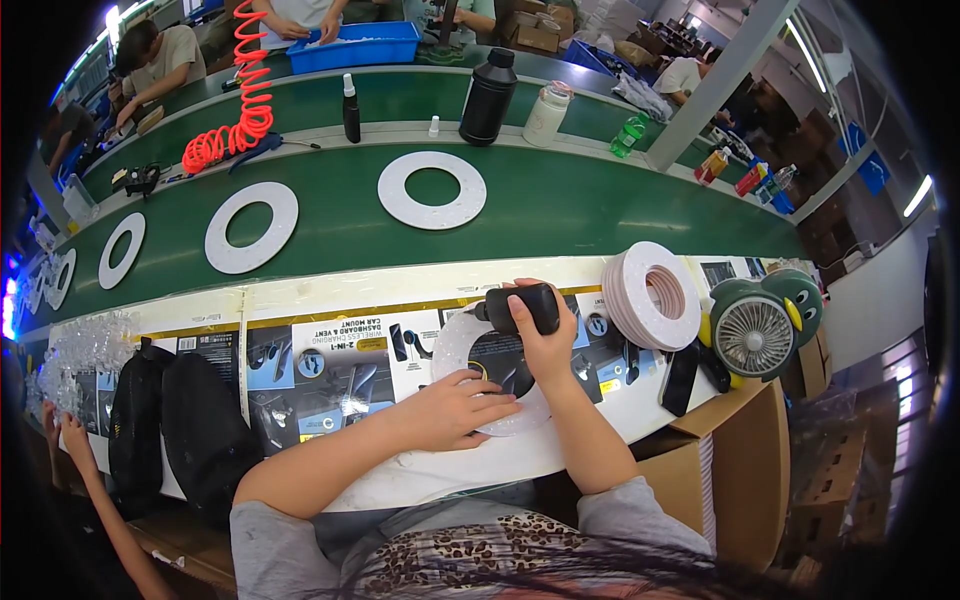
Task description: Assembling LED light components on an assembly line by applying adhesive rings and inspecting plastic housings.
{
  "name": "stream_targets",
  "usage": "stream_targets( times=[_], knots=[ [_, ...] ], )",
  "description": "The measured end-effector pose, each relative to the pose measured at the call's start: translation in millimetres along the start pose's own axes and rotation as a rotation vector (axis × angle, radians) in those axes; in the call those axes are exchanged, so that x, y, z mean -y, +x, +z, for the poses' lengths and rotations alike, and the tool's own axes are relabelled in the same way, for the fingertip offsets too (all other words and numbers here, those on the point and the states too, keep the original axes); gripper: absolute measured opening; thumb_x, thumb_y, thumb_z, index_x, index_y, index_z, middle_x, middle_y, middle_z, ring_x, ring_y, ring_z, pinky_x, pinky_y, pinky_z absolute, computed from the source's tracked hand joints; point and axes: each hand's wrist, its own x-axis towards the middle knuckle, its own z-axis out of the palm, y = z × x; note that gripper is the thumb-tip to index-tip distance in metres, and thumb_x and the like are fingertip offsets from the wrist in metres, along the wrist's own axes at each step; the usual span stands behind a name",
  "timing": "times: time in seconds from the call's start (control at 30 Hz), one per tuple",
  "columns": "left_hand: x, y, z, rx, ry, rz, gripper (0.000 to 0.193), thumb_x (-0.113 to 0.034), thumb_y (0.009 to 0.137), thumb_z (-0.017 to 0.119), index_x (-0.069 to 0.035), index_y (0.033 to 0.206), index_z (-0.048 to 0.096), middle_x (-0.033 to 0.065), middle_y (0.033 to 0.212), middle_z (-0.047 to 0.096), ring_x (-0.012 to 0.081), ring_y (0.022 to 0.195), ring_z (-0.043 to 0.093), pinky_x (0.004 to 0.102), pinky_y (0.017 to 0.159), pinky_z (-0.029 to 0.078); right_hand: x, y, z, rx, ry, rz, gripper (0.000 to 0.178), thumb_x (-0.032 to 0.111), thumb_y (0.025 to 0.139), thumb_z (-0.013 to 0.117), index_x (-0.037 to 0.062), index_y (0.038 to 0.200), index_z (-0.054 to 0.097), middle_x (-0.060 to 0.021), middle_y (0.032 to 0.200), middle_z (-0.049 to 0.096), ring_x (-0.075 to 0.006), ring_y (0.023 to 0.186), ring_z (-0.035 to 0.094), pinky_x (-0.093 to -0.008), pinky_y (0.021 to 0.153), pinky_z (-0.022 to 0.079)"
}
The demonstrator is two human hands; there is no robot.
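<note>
One white ring [452,345] part-hidden under flattish left grip [455,411], right grip [546,345] snug round black tool [500,310]

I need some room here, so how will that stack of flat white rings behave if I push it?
The stack of flat white rings would probably shear or topple, since it's many high with no strap visible. It's unlikely to roll while the rings lie on their flat faces. Each may be fairly light, being thin with a wide hole.

The held ring [453,347] is white, coiled hose [258,122] red, belt [340,232] green
</note>
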Motion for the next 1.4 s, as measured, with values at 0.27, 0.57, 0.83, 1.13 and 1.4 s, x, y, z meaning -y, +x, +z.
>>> stream_targets(
  times=[0.27, 0.57, 0.83, 1.13, 1.4],
  knots=[
    [0.2, 0.6, -0.2, -0.019, -0.002, 0.006, 0.06, -0.027, 0.08, 0.068, -0.013, 0.135, 0.046, 0.0047, 0.13, 0.056, 0.0222, 0.119, 0.051, 0.0423, 0.102, 0.039, 0.1, 0.2, -0.6, 0.002, -0.017, -0.002, 0.026, 0.016, 0.087, 0.069, -0.0014, 0.106, 0.062, -0.0109, 0.094, 0.07, -0.0151, 0.087, 0.065, -0.0266, 0.079, 0.05],
    [0.5, -0.3, -3.4, -0.078, 0.151, -0.054, 0.059, -0.016, 0.07, 0.07, -0.009, 0.126, 0.053, 0.0115, 0.132, 0.054, 0.0238, 0.121, 0.051, 0.0463, 0.106, 0.036, 1.8, -0.9, -3.6, 0.016, -0.019, -0.02, 0.027, 0.013, 0.088, 0.067, -0.0029, 0.108, 0.059, -0.0134, 0.1, 0.069, -0.0166, 0.093, 0.064, -0.028, 0.085, 0.05],
    [4.3, -1.1, 2.7, -0.209, 0.183, -0.097, 0.043, -0.006, 0.077, 0.059, -0.007, 0.12, 0.057, 0.0126, 0.127, 0.057, 0.0261, 0.122, 0.052, 0.0474, 0.106, 0.035, 3.4, 2.0, -3.4, -0.007, 0.072, 0.035, 0.026, 0.017, 0.089, 0.067, -0.0025, 0.105, 0.062, -0.0111, 0.094, 0.07, -0.0135, 0.087, 0.064, -0.0257, 0.078, 0.051],
    [5.2, -1.0, 4.4, -0.204, 0.174, -0.093, 0.044, -0.005, 0.077, 0.059, -0.007, 0.121, 0.056, 0.0123, 0.126, 0.058, 0.0256, 0.121, 0.052, 0.0466, 0.105, 0.036, 3.7, 1.9, -5.0, 0.018, 0.037, 0.054, 0.022, 0.014, 0.09, 0.064, -0.001, 0.106, 0.061, -0.0117, 0.097, 0.069, -0.0148, 0.089, 0.064, -0.0258, 0.082, 0.049],
    [5.8, -0.9, 5.0, -0.203, 0.163, -0.097, 0.043, -0.006, 0.079, 0.059, -0.008, 0.122, 0.056, 0.0121, 0.126, 0.058, 0.0257, 0.121, 0.052, 0.0464, 0.105, 0.036, 0.9, 2.7, -4.0, -0.008, 0.04, 0.032, 0.025, 0.018, 0.088, 0.068, -0.0017, 0.104, 0.063, -0.0104, 0.092, 0.07, -0.0132, 0.084, 0.064, -0.0255, 0.076, 0.051]
  ],
)
